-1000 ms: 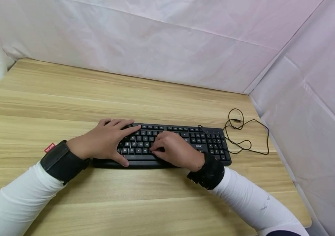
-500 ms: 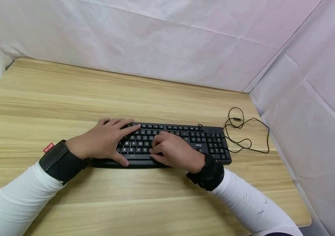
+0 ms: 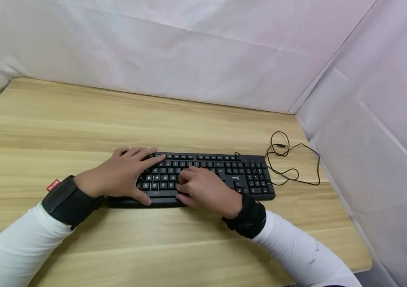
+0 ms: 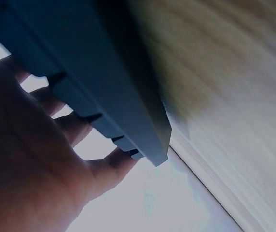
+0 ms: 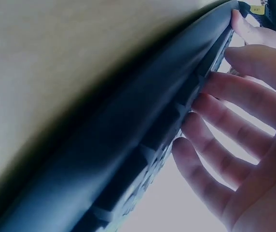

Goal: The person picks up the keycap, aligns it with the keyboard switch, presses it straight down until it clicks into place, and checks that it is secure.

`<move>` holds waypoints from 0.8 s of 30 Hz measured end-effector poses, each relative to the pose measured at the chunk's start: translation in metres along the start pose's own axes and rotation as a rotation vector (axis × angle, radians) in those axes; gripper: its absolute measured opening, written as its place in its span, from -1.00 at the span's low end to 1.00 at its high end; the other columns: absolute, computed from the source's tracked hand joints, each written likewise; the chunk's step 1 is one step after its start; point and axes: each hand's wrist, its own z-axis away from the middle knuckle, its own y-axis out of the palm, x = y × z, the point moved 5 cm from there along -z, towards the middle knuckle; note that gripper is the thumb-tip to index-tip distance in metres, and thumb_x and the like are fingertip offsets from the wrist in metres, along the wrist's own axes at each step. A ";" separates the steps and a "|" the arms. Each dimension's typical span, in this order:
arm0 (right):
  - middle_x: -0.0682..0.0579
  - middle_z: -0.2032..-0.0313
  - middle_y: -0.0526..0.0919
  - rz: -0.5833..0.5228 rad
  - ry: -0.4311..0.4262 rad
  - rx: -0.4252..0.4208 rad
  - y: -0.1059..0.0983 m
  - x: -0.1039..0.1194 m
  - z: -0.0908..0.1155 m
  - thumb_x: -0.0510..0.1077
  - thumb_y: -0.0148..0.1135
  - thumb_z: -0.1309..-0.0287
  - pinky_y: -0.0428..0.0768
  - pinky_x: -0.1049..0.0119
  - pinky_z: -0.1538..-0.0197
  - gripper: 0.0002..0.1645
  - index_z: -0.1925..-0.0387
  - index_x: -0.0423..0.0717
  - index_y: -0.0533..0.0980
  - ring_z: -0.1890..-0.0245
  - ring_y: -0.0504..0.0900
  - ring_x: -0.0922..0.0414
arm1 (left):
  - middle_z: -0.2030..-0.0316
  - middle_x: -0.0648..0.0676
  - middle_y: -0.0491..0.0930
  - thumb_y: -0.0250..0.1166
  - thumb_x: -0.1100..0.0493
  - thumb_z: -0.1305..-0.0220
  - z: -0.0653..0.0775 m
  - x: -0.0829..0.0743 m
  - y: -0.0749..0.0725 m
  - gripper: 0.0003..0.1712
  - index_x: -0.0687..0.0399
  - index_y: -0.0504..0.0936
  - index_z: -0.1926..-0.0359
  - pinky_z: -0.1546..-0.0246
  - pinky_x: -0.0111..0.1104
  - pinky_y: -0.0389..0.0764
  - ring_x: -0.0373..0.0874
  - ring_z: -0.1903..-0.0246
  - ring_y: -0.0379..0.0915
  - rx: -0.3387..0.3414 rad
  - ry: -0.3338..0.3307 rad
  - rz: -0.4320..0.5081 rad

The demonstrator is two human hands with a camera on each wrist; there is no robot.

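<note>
A black full-size keyboard [image 3: 239, 173] lies flat on the wooden table, its number pad at the right end. My left hand [image 3: 122, 175] rests palm down over the left-end keys, fingers spread and thumb near the space bar. In the left wrist view, the fingers of that hand [image 4: 36, 159] reach across the key tops by the keyboard's side edge [image 4: 94, 72]. Over the middle letter keys is my right hand [image 3: 205, 189], its fingers gently bent and thumb by the space bar. The right wrist view shows its loose fingers [image 5: 210, 108] with fingertips right at the keys.
The keyboard's thin black cable [image 3: 319, 163] crosses the number pad and lies in loose loops at the table's right side. Light fabric walls [image 3: 171, 52] stand behind and to the right of the wooden table [image 3: 135, 247].
My right thumb has moved away from the index finger, down toward the space bar. The head view has shifted slightly, so everything sits a little further left; my left hand keeps its place.
</note>
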 end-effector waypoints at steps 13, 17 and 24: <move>0.09 0.17 0.63 0.035 0.010 0.024 0.011 -0.001 0.000 0.03 0.17 -0.20 0.55 0.31 0.25 -0.72 0.21 0.03 0.71 0.28 0.45 0.17 | -0.39 0.22 0.10 0.25 -0.61 0.38 0.002 0.004 0.003 0.37 -0.04 0.11 -0.45 -0.08 0.29 0.17 0.17 -0.26 0.05 -0.007 -0.003 -0.013; 0.09 0.16 0.64 0.041 0.017 0.017 0.012 -0.002 0.001 0.02 0.17 -0.20 0.55 0.31 0.24 -0.71 0.19 0.02 0.71 0.28 0.46 0.18 | -0.39 0.21 0.10 0.26 -0.61 0.38 0.000 0.004 0.005 0.38 -0.04 0.11 -0.45 -0.08 0.29 0.17 0.17 -0.26 0.05 -0.015 -0.003 -0.008; 0.07 0.15 0.64 0.068 0.021 0.006 0.012 -0.002 0.001 0.02 0.18 -0.19 0.56 0.32 0.21 -0.70 0.16 0.02 0.70 0.25 0.47 0.18 | -0.40 0.21 0.09 0.26 -0.61 0.38 -0.002 0.006 0.006 0.38 -0.04 0.11 -0.45 -0.08 0.29 0.17 0.16 -0.27 0.04 -0.019 -0.004 -0.015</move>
